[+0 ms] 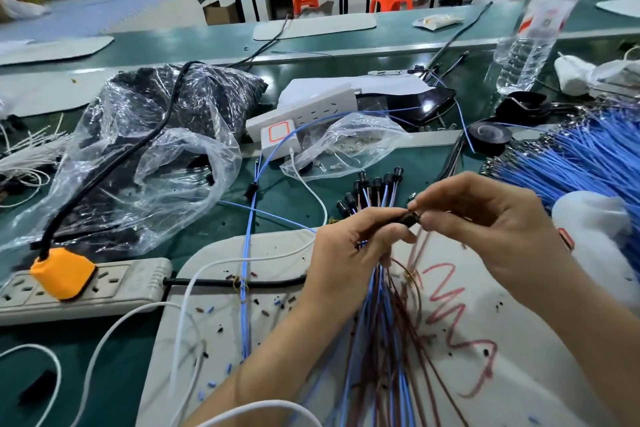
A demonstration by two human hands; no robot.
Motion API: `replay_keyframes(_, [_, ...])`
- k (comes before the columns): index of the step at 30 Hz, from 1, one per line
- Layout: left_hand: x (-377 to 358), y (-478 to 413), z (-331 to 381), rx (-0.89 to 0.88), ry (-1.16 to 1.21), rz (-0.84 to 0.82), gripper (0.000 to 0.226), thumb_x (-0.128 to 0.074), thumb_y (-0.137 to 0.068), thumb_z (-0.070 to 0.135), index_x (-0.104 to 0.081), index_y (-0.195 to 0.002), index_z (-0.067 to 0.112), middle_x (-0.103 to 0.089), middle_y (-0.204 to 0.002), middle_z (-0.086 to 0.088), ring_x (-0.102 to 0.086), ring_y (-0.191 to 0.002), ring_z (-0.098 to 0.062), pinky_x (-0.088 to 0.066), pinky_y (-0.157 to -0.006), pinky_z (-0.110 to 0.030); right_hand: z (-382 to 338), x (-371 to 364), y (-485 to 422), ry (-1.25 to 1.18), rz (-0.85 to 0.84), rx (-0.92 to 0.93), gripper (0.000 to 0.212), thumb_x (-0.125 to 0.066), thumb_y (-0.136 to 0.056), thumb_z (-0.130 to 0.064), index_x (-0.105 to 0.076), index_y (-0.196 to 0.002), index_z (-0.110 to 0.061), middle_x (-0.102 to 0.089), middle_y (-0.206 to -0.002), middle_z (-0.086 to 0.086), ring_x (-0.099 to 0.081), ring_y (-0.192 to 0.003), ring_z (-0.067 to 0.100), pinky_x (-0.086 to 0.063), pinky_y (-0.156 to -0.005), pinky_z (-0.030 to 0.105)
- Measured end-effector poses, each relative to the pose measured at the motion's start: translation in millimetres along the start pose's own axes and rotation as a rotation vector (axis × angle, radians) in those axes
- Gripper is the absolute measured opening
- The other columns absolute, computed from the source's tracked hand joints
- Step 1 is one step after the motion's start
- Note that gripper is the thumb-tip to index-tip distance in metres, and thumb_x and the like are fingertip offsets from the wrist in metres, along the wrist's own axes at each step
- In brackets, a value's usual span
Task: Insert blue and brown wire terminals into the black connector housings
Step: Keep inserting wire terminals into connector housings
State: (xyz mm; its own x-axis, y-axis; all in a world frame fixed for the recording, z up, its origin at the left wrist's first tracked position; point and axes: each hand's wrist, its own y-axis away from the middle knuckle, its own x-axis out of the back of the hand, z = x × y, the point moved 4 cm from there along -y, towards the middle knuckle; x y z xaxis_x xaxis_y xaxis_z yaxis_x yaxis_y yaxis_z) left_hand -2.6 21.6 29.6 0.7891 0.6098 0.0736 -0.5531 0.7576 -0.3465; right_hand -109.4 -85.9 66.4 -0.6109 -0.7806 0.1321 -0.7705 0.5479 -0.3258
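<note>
Pale grey work mat [519, 374]: beneath both hands. Bundle of thin blue and brown wires [381, 340]: left hand [346, 253] curls round it. Small black plastic connector housing [409, 218]: pinched by right hand [502, 229] at left thumb. Advisable: hold terminal square, push until seated.

Clearances from your right hand [485, 229]: blue wire pile [588, 156] blocks 2 o'clock, white bottle [595, 229] 3 o'clock; mat [540, 392] at 5 o'clock seems passable.

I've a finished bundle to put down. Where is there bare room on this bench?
The work board is bare, but for scraps, between the brown wires and the right forearm. The far green belt is free between white pads. Crowded: blue wire pile, plastic bags.
</note>
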Motion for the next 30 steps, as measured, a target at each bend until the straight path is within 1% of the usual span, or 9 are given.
replay_keyframes(3, [-0.9, 0.7, -3.1, 0.045, 0.078, -0.018, 0.013, -0.061, -0.085, 0.02, -0.068, -0.086, 0.03, -0.07, -0.069, 0.004, -0.046, -0.054, -0.011, -0.038, -0.051, -0.017, 11.9, -1.4, 1.4, -0.225, 0.014, -0.161, 0.017, -0.074, -0.063, -0.019, -0.075, -0.079, -0.016, -0.074, -0.082, 0.005, -0.069, -0.076, 0.013, -0.053, -0.072, 0.016])
replay_keyframes(5, [-1.7, 1.7, -3.1, 0.04, 0.105, -0.036, 0.01, -0.059, -0.087, 0.019, -0.066, -0.087, 0.026, -0.069, -0.066, 0.003, -0.042, -0.05, -0.009, -0.036, -0.049, -0.016, 15.9, -2.7, 1.8, -0.289, 0.016, -0.221, 0.021, -0.075, -0.058, -0.026, -0.076, -0.078, -0.019, -0.072, -0.078, 0.007, -0.068, -0.072, 0.017, -0.055, -0.071, 0.02])
replay_keyframes(9, [-2.5, 2.7, -5.0, 0.055, 0.113, -0.048, 0.008, -0.058, -0.089, 0.016, -0.063, -0.087, 0.022, -0.067, -0.062, 0.004, -0.045, -0.048, -0.011, -0.04, -0.049, -0.017, 11.8, -1.0, 1.5, -0.165, -0.006, -0.162, 0.013, -0.072, -0.066, -0.016, -0.073, -0.079, -0.012, -0.069, -0.069, 0.006, -0.066, -0.063, 0.013, -0.053, -0.064, 0.016])
replay_keyframes(13, [1.1, 1.6, -7.1, 0.081, 0.061, -0.043, 0.009, -0.061, -0.09, 0.016, -0.064, -0.084, 0.023, -0.066, -0.061, 0.004, -0.045, -0.042, -0.011, -0.039, -0.045, -0.017, 8.0, -3.0, 1.7, -0.021, -0.007, -0.096, 0.017, -0.067, -0.069, -0.013, -0.068, -0.085, -0.007, -0.07, -0.069, 0.007, -0.065, -0.06, 0.01, -0.052, -0.063, 0.014])
replay_keyframes(18, [-0.6, 1.6, -4.7, 0.059, 0.063, -0.054, 0.011, -0.063, -0.086, 0.02, -0.064, -0.08, 0.029, -0.069, -0.065, 0.003, -0.047, -0.042, -0.009, -0.042, -0.046, -0.019, 13.2, 1.7, 1.7, -0.107, -0.035, -0.201, 0.019, -0.067, -0.067, -0.011, -0.069, -0.084, -0.002, -0.069, -0.067, 0.008, -0.065, -0.059, 0.014, -0.054, -0.06, 0.019])
replay_keyframes(21, [-2.4, 2.6, -4.0, 0.051, 0.087, -0.074, 0.002, -0.063, -0.082, 0.028, -0.063, -0.082, 0.026, -0.07, -0.066, 0.004, -0.051, -0.042, -0.01, -0.045, -0.048, -0.019, 15.8, 2.8, 2.6, -0.108, -0.045, -0.217, 0.017, -0.07, -0.066, -0.011, -0.072, -0.082, -0.007, -0.071, -0.073, 0.01, -0.068, -0.063, 0.017, -0.055, -0.064, 0.019])
replay_keyframes(24, [-5.0, 4.3, -4.0, 0.043, 0.138, -0.091, 0.001, -0.062, -0.081, 0.022, -0.063, -0.081, 0.021, -0.069, -0.065, 0.002, -0.057, -0.044, -0.008, -0.05, -0.054, -0.017, 19.4, 3.1, 2.7, -0.213, -0.063, -0.249, 0.014, -0.074, -0.061, -0.014, -0.076, -0.075, -0.01, -0.071, -0.073, 0.012, -0.069, -0.065, 0.02, -0.055, -0.063, 0.02])
replay_keyframes(27, [-6.1, 4.9, -3.9, 0.039, 0.183, -0.115, 0.007, -0.061, -0.084, 0.011, -0.061, -0.08, 0.017, -0.068, -0.066, -0.008, -0.061, -0.048, -0.004, -0.05, -0.065, -0.01, 20.8, 3.2, 1.5, -0.256, -0.119, -0.248, 0.025, -0.084, -0.055, -0.023, -0.077, -0.077, -0.013, -0.07, -0.075, 0.011, -0.066, -0.066, 0.02, -0.054, -0.064, 0.021])
replay_keyframes(30, [-9.4, 4.8, -2.1, 0.058, 0.253, -0.14, 0.004, -0.06, -0.08, 0.017, -0.06, -0.078, 0.013, -0.067, -0.064, -0.009, -0.061, -0.045, -0.01, -0.051, -0.065, -0.012, 19.3, 3.8, 1.1, -0.267, -0.162, -0.263, 0.046, -0.092, -0.048, -0.039, -0.077, -0.079, -0.01, -0.068, -0.076, 0.01, -0.063, -0.065, 0.02, -0.053, -0.065, 0.021])
